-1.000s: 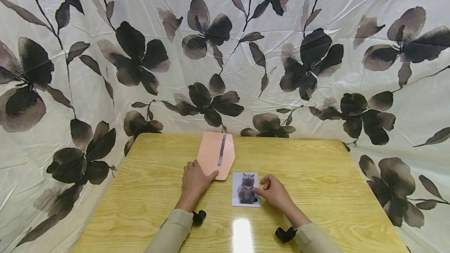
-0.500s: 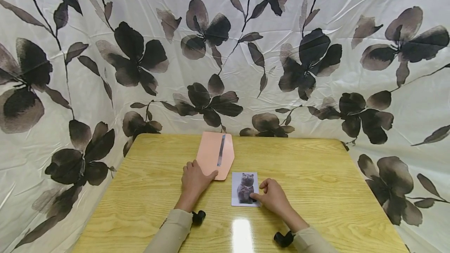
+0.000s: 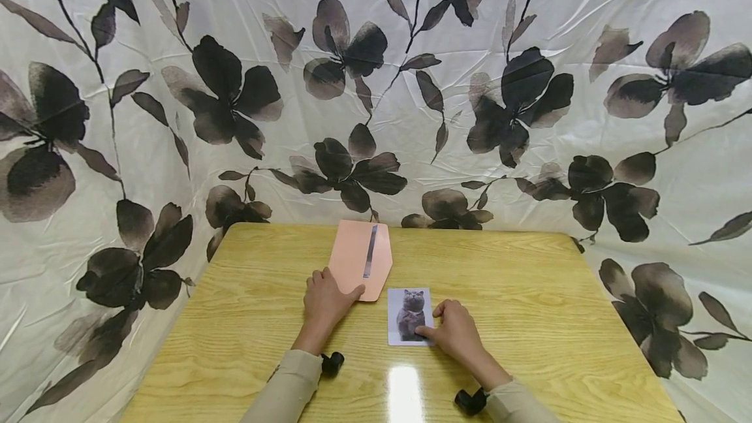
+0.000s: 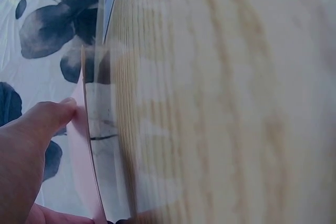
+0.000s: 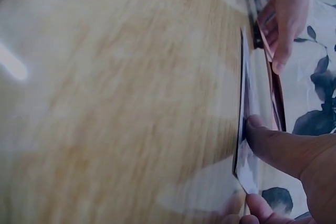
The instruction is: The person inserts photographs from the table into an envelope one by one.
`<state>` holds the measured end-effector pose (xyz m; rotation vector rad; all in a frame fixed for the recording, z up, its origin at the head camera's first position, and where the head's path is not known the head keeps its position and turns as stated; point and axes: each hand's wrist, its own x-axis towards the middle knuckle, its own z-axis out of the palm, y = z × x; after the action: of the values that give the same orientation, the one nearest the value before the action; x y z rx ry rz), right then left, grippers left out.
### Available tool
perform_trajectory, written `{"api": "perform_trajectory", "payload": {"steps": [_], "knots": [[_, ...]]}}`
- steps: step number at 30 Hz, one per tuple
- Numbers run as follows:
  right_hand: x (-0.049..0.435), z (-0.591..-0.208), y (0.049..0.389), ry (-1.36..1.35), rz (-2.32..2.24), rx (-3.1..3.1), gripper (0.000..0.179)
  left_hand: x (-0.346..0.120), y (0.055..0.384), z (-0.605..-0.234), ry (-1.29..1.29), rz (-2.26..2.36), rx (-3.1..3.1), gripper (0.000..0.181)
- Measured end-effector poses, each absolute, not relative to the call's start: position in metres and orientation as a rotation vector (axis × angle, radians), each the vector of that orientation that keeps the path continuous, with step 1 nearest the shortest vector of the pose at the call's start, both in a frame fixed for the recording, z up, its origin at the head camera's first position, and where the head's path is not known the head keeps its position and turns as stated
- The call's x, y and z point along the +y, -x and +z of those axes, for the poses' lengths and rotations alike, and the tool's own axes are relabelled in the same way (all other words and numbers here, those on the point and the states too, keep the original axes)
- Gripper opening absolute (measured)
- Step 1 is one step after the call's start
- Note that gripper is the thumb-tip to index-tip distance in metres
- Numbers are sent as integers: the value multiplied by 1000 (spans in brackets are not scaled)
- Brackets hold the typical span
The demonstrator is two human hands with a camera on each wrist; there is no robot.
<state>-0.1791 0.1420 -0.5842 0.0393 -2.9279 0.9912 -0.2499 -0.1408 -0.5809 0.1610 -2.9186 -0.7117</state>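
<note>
Near the table's middle lies a white picture card (image 3: pixel 396 309) printed with a sitting grey cat. My right hand (image 3: pixel 461 331) holds it by its right side, the thumb (image 5: pixel 273 148) on its face and the other fingers at the edge. To the left and farther back is a pink envelope-like folder (image 3: pixel 352 253) with tapered corners and a narrow dark slot showing. My left hand (image 3: pixel 328 302) grips its near left part, the thumb (image 4: pixel 58 111) on top at the near edge. In the left wrist view the folder's near edge stands a little above the tabletop.
The yellow wood-grain table (image 3: pixel 517 279) reaches back to a white fabric backdrop (image 3: pixel 435 116) with dark flowers. A bright light reflection (image 3: pixel 405 393) lies on the tabletop near the front. Small black wrist cameras (image 3: pixel 333 363) sit at both sleeves.
My right hand has shifted slightly, its thumb sliding from the card's right side down and left over the cat's lower body. The left hand, folder and card stay nearly where they were.
</note>
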Motion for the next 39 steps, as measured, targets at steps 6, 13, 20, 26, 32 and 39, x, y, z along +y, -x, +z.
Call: {"api": "perform_trajectory", "payload": {"steps": [6, 13, 20, 26, 32, 39], "knots": [[142, -585, 178, -42, 982, -2926, 51, -141, 250, -581, -159, -705, -2918, 101], [143, -586, 177, -36, 1015, -2916, 50, -141, 249, -582, -165, -718, -2925, 101], [141, -585, 179, -18, 1156, -2905, 47, -141, 250, -581, -157, -704, -2912, 101], [142, -582, 176, -53, 1240, -2888, 42, -141, 250, -581, -165, -714, -2924, 101], [145, -581, 175, -55, 1306, -2848, 35, -140, 251, -580, -181, -715, -2930, 100], [152, -580, 179, -45, 1416, -2845, 32, -140, 251, -579, -169, -714, -2926, 99]]}}
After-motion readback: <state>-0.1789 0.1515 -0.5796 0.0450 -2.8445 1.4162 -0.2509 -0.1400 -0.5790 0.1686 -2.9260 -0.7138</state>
